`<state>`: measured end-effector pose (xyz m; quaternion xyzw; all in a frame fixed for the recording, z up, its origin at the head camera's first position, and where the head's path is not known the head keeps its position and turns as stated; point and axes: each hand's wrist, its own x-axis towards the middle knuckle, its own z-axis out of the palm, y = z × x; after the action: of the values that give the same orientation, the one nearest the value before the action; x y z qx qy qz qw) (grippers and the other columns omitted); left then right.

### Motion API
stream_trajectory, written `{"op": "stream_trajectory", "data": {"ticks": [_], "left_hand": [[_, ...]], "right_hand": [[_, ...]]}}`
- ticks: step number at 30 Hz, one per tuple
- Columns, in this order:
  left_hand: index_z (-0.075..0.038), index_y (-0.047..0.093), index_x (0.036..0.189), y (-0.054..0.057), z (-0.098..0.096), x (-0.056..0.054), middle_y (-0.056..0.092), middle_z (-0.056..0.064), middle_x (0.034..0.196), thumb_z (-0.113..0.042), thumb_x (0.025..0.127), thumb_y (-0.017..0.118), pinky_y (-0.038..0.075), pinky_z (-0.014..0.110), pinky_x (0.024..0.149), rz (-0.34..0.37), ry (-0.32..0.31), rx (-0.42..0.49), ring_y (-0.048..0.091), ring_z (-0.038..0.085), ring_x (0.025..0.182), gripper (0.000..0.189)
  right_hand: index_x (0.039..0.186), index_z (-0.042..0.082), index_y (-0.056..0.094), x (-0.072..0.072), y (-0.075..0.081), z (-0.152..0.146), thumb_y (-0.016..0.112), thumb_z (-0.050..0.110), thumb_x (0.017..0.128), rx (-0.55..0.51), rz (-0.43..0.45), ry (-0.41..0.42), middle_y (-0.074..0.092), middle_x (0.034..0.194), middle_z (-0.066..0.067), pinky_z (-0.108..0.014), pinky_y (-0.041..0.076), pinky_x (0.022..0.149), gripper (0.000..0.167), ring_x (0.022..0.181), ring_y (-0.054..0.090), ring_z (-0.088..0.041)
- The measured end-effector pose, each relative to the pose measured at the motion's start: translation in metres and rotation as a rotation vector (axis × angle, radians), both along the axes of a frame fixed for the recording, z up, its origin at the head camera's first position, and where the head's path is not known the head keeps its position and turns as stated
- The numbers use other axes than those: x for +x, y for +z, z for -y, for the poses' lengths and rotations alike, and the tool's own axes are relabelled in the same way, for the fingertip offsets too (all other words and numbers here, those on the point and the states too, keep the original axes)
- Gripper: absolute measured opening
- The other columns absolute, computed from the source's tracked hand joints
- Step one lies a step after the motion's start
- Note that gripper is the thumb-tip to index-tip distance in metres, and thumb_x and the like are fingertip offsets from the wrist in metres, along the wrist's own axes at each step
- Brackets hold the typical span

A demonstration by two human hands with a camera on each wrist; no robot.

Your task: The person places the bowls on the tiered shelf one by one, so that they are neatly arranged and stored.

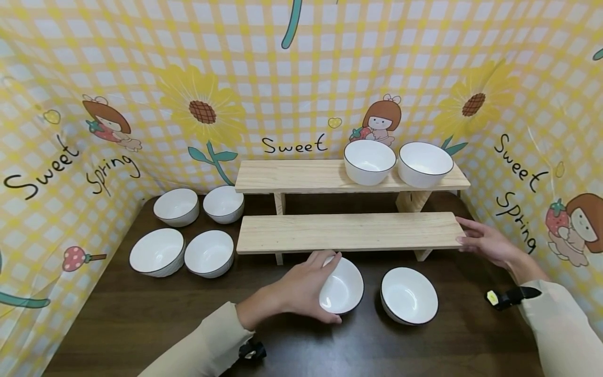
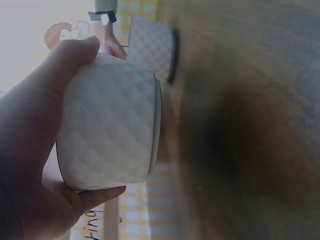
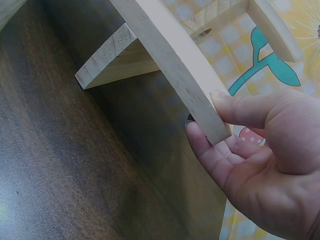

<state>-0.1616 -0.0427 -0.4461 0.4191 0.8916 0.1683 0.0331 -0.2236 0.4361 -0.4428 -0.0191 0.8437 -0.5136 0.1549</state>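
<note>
My left hand grips a white bowl with a dark rim in front of the wooden shelf. In the left wrist view the bowl shows a quilted outer wall, with thumb and fingers spread around its sides. My right hand holds the right end of the lower shelf board. The right wrist view shows the thumb on top of the board and fingers beneath it. Another white bowl stands on the table to the right of the held one.
Two white bowls sit on the right part of the upper board. Several more bowls stand on the dark table left of the shelf. A yellow checked cloth hangs behind and at both sides.
</note>
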Motion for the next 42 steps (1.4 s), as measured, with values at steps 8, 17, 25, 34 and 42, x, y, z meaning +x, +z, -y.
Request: {"op": "stream_trajectory", "data": {"ticks": [8,17,25,34,42], "left_hand": [[-0.003,0.029,0.159,0.019,0.007,-0.005,0.034,0.011,0.156,-0.068,0.068,0.082,0.053,0.037,0.095,0.002,0.008,0.020,0.035,0.024,0.142,0.124],[-0.003,0.028,0.160,0.043,0.013,-0.015,0.034,0.012,0.156,-0.066,0.067,0.084,0.053,0.044,0.094,0.022,0.034,0.046,0.034,0.026,0.143,0.126],[-0.005,0.025,0.161,0.069,0.019,-0.031,0.030,0.013,0.159,-0.065,0.067,0.084,0.052,0.047,0.094,0.033,0.052,0.057,0.033,0.027,0.142,0.126],[-0.006,0.025,0.162,0.095,0.028,-0.050,0.029,0.012,0.159,-0.066,0.070,0.083,0.050,0.043,0.099,0.016,0.077,0.043,0.034,0.025,0.140,0.124],[-0.007,0.024,0.162,0.117,0.031,-0.060,0.027,0.013,0.160,-0.067,0.070,0.082,0.051,0.046,0.098,0.041,0.104,0.033,0.036,0.028,0.139,0.124]], "right_hand": [[0.158,-0.011,0.010,0.000,0.000,0.001,0.059,0.008,0.103,0.002,0.002,-0.003,0.053,0.130,-0.034,-0.032,0.057,0.083,0.076,0.093,0.064,-0.005],[0.157,-0.011,0.010,0.000,-0.001,0.001,0.060,0.008,0.103,0.001,-0.002,-0.006,0.054,0.129,-0.033,-0.032,0.057,0.082,0.076,0.093,0.064,-0.005],[0.158,-0.010,0.010,-0.001,-0.002,0.001,0.059,0.007,0.103,0.003,0.005,-0.009,0.052,0.131,-0.035,-0.032,0.057,0.082,0.075,0.093,0.064,-0.005],[0.157,-0.011,0.008,-0.003,-0.003,-0.002,0.057,0.004,0.103,-0.012,0.001,0.003,0.052,0.131,-0.036,-0.032,0.057,0.082,0.075,0.093,0.063,-0.004],[0.157,-0.011,0.010,-0.002,-0.001,0.000,0.058,0.005,0.103,0.003,0.003,-0.004,0.053,0.130,-0.033,-0.032,0.057,0.082,0.075,0.093,0.064,-0.005]]}}
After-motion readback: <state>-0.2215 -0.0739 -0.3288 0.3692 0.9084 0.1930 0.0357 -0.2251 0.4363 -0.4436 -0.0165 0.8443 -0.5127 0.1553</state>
